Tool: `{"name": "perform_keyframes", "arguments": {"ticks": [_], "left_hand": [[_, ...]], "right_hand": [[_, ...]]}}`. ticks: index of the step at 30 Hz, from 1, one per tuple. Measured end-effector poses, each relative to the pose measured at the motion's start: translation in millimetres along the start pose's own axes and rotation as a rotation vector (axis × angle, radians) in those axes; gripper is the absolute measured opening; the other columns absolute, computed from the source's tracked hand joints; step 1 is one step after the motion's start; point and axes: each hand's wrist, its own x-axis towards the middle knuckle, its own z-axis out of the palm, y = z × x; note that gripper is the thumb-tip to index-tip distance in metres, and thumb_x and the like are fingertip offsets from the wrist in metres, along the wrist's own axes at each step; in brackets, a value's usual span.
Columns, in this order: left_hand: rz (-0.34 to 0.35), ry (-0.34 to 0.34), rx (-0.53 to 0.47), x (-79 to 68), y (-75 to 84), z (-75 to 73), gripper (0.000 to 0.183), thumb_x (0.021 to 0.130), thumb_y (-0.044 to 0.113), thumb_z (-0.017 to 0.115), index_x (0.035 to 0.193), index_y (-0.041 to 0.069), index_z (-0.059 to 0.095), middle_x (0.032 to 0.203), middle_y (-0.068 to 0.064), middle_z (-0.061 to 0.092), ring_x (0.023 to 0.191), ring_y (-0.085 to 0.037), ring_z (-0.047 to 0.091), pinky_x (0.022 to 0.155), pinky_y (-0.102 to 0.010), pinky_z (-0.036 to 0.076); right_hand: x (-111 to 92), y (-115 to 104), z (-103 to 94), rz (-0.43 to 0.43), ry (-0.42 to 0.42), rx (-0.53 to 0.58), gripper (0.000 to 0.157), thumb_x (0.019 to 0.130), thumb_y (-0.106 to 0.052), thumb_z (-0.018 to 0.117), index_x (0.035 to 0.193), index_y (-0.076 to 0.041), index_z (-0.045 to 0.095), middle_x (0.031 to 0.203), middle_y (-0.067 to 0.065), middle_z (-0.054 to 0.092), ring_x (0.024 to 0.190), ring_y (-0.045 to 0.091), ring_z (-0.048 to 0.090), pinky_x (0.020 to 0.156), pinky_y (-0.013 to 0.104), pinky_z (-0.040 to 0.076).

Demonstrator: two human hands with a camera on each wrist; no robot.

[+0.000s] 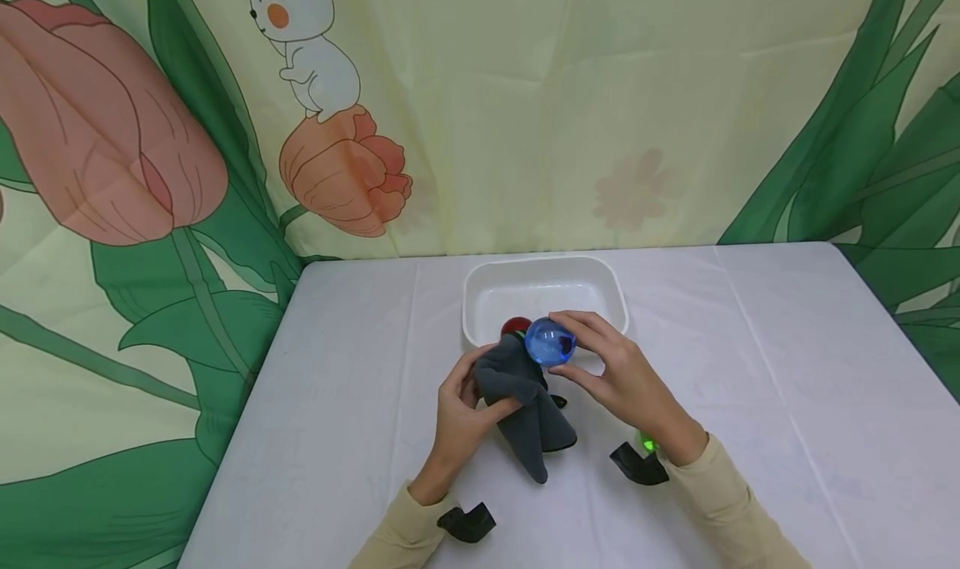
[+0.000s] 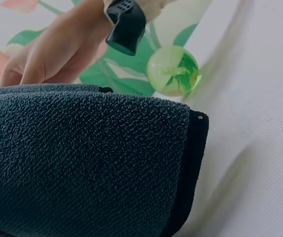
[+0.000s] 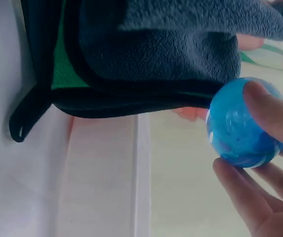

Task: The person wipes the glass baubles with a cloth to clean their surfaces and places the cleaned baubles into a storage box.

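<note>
My left hand (image 1: 461,415) grips a dark grey-blue cloth (image 1: 532,419) with the thumb lying over its front. Its folds hang down toward the table, and the right wrist view shows black trim and a green underside. Between the thumb and fingers of my right hand (image 1: 618,373) is a clear blue ball (image 3: 240,123), held at the cloth's upper right edge. Cloth fills most of the left wrist view, with my right hand (image 2: 57,44) behind it. A red ball (image 1: 516,326) shows just behind the cloth, its lower part hidden.
A white rectangular tray (image 1: 619,302) stands at the table's far side, beyond my hands. On the white-covered table (image 1: 337,402), a clear green ball (image 2: 173,70) sits by my right wrist, mostly hidden in the head view. A printed curtain (image 1: 510,136) hangs behind the table.
</note>
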Motion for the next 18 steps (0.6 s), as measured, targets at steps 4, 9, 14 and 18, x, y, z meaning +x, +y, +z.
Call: {"name": "perform_keyframes", "arguments": {"ticks": [4,9,14,18], "left_hand": [[0.004,-0.003,0.0,-1.6,-1.2,-1.0,0.063,0.082,0.008,0.081,0.137,0.002,0.052,0.13,-0.023,0.059,0.112,-0.015,0.062,0.094,-0.022,0.053],[-0.003,-0.007,-0.006,-2.7,-3.1,-2.4,0.064,0.082,0.012,0.082,0.137,0.003,0.052,0.129,-0.023,0.06,0.112,-0.015,0.063,0.096,-0.023,0.053],[-0.01,-0.014,0.003,-3.2,-3.3,-3.1,0.064,0.081,0.012,0.082,0.137,0.004,0.053,0.129,-0.022,0.06,0.112,-0.015,0.063,0.096,-0.024,0.053],[-0.008,-0.023,0.027,-3.8,-3.0,-2.7,0.063,0.081,0.008,0.082,0.137,0.003,0.053,0.129,-0.022,0.06,0.113,-0.015,0.063,0.095,-0.023,0.053]], "right_hand": [[3.7,3.4,0.6,0.023,-0.016,-0.025,0.07,0.074,-0.002,0.085,0.137,-0.004,0.056,0.13,0.01,0.058,0.114,0.026,0.063,0.089,0.035,0.057],[9.1,7.7,1.7,0.058,-0.031,-0.036,0.068,0.075,-0.002,0.085,0.136,-0.002,0.056,0.128,0.012,0.059,0.111,0.027,0.064,0.088,0.038,0.058],[14.9,11.0,2.6,0.119,-0.045,-0.009,0.067,0.076,-0.002,0.084,0.136,0.001,0.055,0.126,0.014,0.059,0.111,0.029,0.064,0.089,0.041,0.058],[19.1,14.2,4.7,0.189,-0.063,-0.009,0.066,0.077,-0.003,0.083,0.137,0.001,0.054,0.127,0.016,0.058,0.114,0.03,0.063,0.09,0.042,0.057]]}}
